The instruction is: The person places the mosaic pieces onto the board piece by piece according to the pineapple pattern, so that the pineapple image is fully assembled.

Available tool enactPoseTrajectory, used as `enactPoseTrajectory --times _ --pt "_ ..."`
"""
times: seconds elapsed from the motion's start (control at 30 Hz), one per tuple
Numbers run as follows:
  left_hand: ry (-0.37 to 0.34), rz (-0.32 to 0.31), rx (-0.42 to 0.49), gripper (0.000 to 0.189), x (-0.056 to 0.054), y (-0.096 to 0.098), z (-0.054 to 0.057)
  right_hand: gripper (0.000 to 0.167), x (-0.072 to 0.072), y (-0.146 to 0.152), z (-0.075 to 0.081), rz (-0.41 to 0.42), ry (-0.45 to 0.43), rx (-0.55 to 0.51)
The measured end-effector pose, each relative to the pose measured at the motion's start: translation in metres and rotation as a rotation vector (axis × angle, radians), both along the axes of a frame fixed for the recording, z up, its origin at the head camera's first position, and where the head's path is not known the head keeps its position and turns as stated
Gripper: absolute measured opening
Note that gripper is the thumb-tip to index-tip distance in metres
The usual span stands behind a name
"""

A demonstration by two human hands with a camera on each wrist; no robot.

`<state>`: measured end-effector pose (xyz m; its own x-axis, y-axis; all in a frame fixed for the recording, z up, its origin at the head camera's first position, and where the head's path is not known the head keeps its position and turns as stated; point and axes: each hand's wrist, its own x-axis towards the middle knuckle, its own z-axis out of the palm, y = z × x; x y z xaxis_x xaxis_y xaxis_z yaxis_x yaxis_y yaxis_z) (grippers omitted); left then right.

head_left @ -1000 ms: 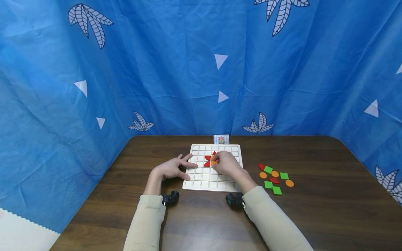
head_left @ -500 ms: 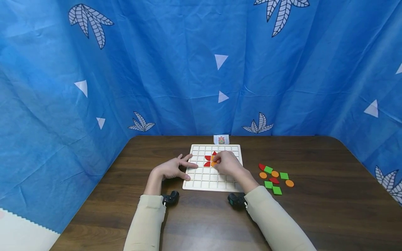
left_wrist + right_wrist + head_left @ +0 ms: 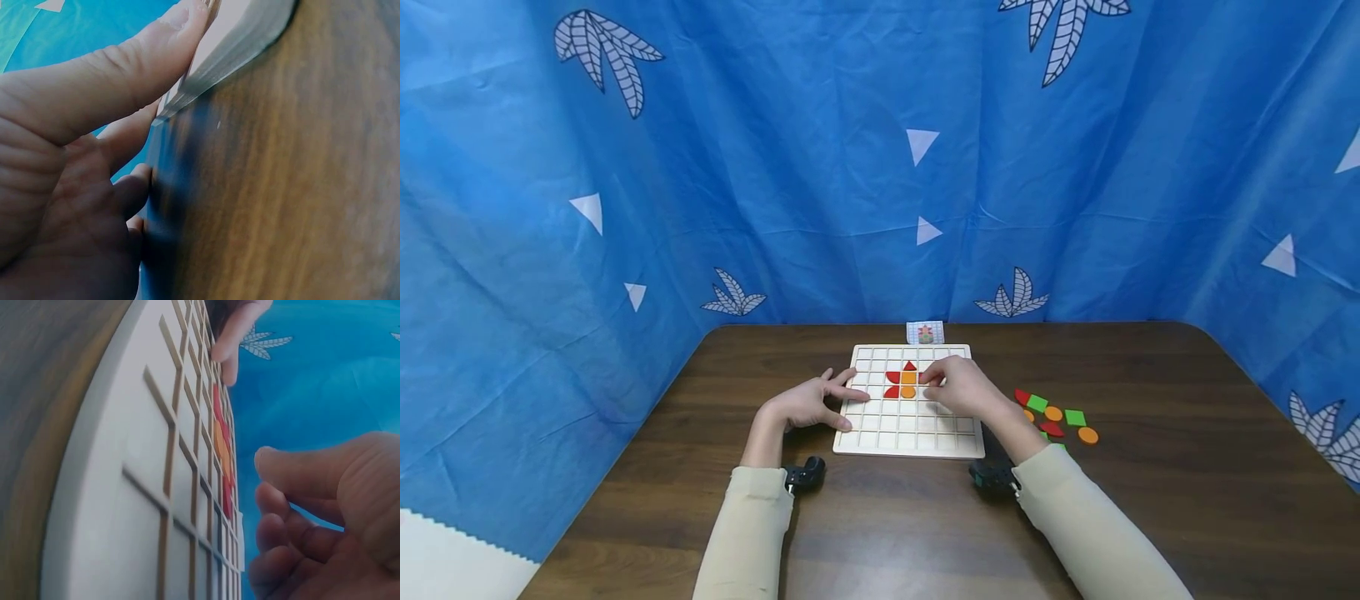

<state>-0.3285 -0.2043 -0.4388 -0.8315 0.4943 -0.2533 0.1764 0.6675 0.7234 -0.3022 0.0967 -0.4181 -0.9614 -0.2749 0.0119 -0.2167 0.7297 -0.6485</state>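
My left hand [image 3: 808,403] rests its straight fingers on the left side of a white gridded board [image 3: 880,433]; its thumb [image 3: 106,87] lies at the board's edge in the left wrist view. Near the board's centre are an orange square [image 3: 908,378], an orange disc [image 3: 908,392] below it, a red piece [image 3: 910,366] above and two red pieces [image 3: 892,392] on the left. Over the board, just right of these, hovers my right hand [image 3: 962,387], fingers loosely bent and nothing visible between them. Its fingertips partly cover another red piece [image 3: 921,378] beside the square.
Right of the board lie loose green squares [image 3: 1075,417], orange discs [image 3: 1087,435] and red pieces [image 3: 1052,429], some behind my right forearm. A small picture card [image 3: 925,332] sits behind the board. Blue cloth [image 3: 820,167] hangs beyond the table.
My right hand has moved right, away from the orange pieces, uncovering the orange square and disc. My left hand stays on the board. The head view has shifted slightly.
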Motion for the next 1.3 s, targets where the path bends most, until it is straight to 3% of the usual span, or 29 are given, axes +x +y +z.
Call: enactPoseTrajectory --times 0.43,1.0,1.3 --pt "-0.002 0.006 0.006 0.053 0.0 0.0 0.0 0.019 0.009 0.03 0.007 0.018 0.003 0.054" --pt "-0.003 0.02 -0.005 0.053 0.001 0.001 0.001 0.023 0.027 0.082 0.003 0.059 -0.004 0.048" --pt "-0.001 0.023 -0.002 0.053 0.001 0.002 0.0 0.025 0.037 0.115 0.002 0.04 0.011 0.078"
